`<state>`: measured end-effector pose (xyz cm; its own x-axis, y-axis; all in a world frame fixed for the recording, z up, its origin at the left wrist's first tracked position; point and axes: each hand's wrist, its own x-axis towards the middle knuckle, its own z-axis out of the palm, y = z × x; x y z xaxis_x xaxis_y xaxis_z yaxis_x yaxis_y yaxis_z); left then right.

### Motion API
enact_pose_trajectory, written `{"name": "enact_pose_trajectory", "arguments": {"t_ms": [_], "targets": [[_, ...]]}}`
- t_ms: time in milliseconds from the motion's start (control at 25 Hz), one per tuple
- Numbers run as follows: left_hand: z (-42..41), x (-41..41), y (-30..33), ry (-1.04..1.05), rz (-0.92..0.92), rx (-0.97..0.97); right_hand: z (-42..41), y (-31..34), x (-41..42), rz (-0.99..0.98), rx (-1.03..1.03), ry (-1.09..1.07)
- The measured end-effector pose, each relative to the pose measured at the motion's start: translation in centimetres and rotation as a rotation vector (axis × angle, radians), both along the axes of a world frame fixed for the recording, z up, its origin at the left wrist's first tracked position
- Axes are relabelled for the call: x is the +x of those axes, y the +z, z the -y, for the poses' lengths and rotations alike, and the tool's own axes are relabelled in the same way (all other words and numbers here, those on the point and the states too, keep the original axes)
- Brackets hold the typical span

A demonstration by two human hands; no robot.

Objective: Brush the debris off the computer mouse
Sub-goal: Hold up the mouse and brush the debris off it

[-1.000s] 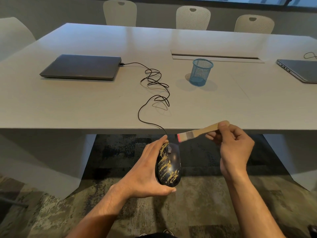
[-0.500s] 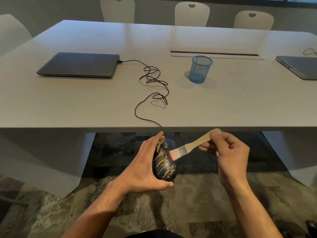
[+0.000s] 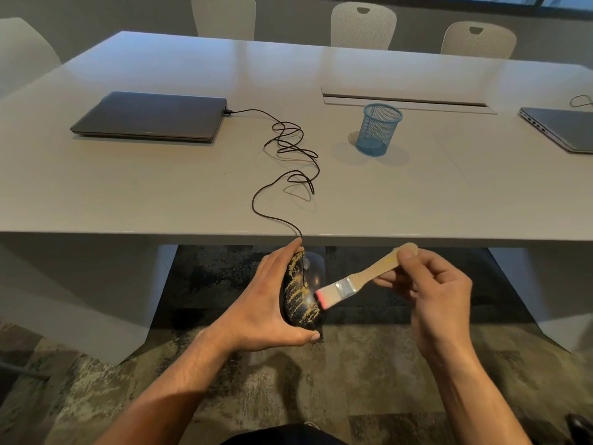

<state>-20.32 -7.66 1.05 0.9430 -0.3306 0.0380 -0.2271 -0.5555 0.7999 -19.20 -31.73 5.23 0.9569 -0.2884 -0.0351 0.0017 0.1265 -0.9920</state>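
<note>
Holding the mouse (image 3: 303, 295) below the bench (image 3: 192, 187) edge, left hand (image 3: 263, 303) fingers clamped round it, right hand (image 3: 430, 293) fingers pinching the brush (image 3: 353, 282), bristles touching; taut cable (image 3: 282, 175) may tug the mouse loose.

One head-worn wide-angle view looks forward and down, close over both hands below the table (image 3: 160, 187) edge, chairs (image 3: 362, 25) far beyond.

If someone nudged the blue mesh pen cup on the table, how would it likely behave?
The blue mesh pen cup looks empty and see-through, so it is probably light and would slide easily on the smooth table. It is taller than wide, so a high push might tip it; on its round side it could roll.
</note>
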Motion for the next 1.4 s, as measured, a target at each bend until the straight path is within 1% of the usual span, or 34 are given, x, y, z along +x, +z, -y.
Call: {"name": "enact_pose_trajectory", "arguments": {"t_ms": [80,160,240,320,400,480,560,640,680,760,840,920,1000,1080,1160,1200,1280,1360,1400], "targets": [[-0.1,0.1,0.1,0.001,0.000,-0.002,0.0,-0.2,0.1,0.011,-0.006,-0.033],[-0.1,0.0,0.2,-0.001,0.000,-0.009,0.6,0.0,0.3,0.013,0.045,-0.092],[-0.1,-0.1,0.3,-0.001,-0.011,-0.022,0.6,0.2,0.1,0.009,0.062,-0.009],[-0.2,-0.1,0.5,0.000,-0.029,-0.034,0.1,0.0,-0.2,0.009,0.020,0.086],[-0.2,-0.1,0.7,-0.002,-0.035,-0.041,-0.1,-0.6,0.5,0.015,-0.020,0.020],[-0.2,-0.1,0.8,-0.006,-0.037,-0.045,0.6,-0.6,1.2,0.027,0.068,-0.048],[-0.3,-0.2,0.9,0.000,-0.041,-0.049,1.0,-0.7,1.2,0.048,0.141,0.017],[-0.4,-0.1,0.9,0.004,-0.048,-0.054,0.5,-0.8,0.8,0.059,0.122,0.126],[-0.4,-0.1,0.9,0.001,-0.052,-0.053,0.1,-0.8,0.9,0.066,0.090,0.129],[-0.3,-0.1,0.8,-0.007,-0.058,-0.051,-0.3,-0.7,1.6,0.085,0.028,0.032],[-0.3,-0.2,0.9,-0.012,-0.062,-0.050,0.1,-0.4,2.1,0.112,0.071,-0.027],[-0.4,-0.1,0.9,-0.007,-0.057,-0.054,0.7,-0.5,2.0,0.132,0.126,0.077],[-0.4,0.0,0.9,0.000,-0.055,-0.060,0.5,-0.9,1.6,0.136,0.083,0.177],[-0.4,0.0,0.8,-0.004,-0.059,-0.058,0.1,-1.2,2.1,0.151,0.008,0.088],[-0.3,-0.1,0.8,-0.014,-0.065,-0.058,0.2,-1.1,2.6,0.201,0.002,-0.015],[-0.2,0.0,0.8,-0.016,-0.064,-0.061,0.5,-0.8,2.7,0.216,0.039,-0.003],[-0.2,0.0,0.9,-0.011,-0.060,-0.068,1.0,-0.6,2.4,0.199,0.112,0.129],[-0.2,0.0,0.9,-0.012,-0.058,-0.069,0.9,-0.6,2.0,0.165,0.061,0.223],[-0.2,0.1,0.9,-0.016,-0.057,-0.066,0.6,-0.8,2.2,0.154,0.008,0.195]]}}
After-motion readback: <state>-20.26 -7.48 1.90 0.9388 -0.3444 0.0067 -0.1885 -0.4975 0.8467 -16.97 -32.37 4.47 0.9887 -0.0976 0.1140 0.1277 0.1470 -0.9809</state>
